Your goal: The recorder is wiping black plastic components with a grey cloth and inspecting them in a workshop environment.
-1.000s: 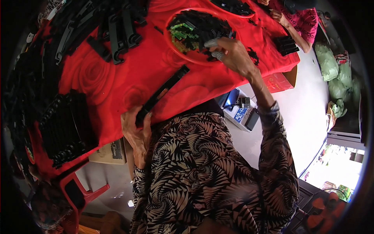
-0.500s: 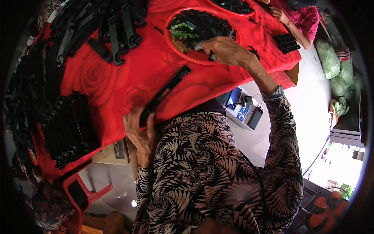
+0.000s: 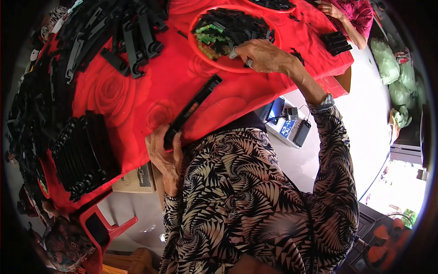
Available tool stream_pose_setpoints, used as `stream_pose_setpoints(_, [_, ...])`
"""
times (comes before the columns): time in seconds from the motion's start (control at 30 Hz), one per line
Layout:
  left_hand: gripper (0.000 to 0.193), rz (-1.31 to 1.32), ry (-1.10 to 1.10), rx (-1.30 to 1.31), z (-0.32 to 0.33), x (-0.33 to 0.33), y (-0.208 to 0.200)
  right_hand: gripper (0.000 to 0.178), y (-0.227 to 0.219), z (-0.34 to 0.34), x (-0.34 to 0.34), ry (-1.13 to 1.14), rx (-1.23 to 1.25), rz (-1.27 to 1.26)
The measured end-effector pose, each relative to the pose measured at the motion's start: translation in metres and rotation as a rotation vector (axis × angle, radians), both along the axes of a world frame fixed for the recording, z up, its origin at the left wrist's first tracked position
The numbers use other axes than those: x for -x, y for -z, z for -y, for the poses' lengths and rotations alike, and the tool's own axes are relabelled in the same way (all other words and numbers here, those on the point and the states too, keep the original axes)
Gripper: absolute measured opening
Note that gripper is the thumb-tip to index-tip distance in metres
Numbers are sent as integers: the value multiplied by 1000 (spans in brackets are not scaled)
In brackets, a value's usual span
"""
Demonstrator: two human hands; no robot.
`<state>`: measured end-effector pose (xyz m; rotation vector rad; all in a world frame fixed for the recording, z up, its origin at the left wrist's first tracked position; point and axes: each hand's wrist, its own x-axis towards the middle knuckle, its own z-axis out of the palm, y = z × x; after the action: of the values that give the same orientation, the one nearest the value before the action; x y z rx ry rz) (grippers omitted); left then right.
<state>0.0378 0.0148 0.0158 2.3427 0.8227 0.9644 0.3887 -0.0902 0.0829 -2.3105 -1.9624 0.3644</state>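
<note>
- Red cloth (image 3: 232,98) covers the work surface; its near edge curves close to the patterned shirt (image 3: 246,182).
- Bare cloth separates the bar (image 3: 202,97) from the black stack (image 3: 84,157) at left and the bowl (image 3: 228,68) beyond.
- Left hand (image 3: 165,153): at the near edge, thumb and fingers closed around the bar's lower end.
- Right hand (image 3: 264,55): arm extended, fingers bent over the bowl's near rim; cannot tell whether they grip a piece.
- Bar: black, long, narrow, slanting away rightward, reddish patch midway.
</note>
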Motion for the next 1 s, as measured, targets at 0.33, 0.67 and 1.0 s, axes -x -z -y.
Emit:
stream_pose_setpoints(0.33, [25, 38, 7, -14, 1, 0, 4, 45, -4, -1, 0, -63, -1, -71])
stream_pose_setpoints(0.67, [26, 26, 0, -14, -1, -2, 0, 52, -13, -1, -1, -24, 81, -90])
stream_pose_setpoints(1.0, [27, 9, -7, 7, 1, 3, 3, 47, 2, 5, -7, -73, 30, -5])
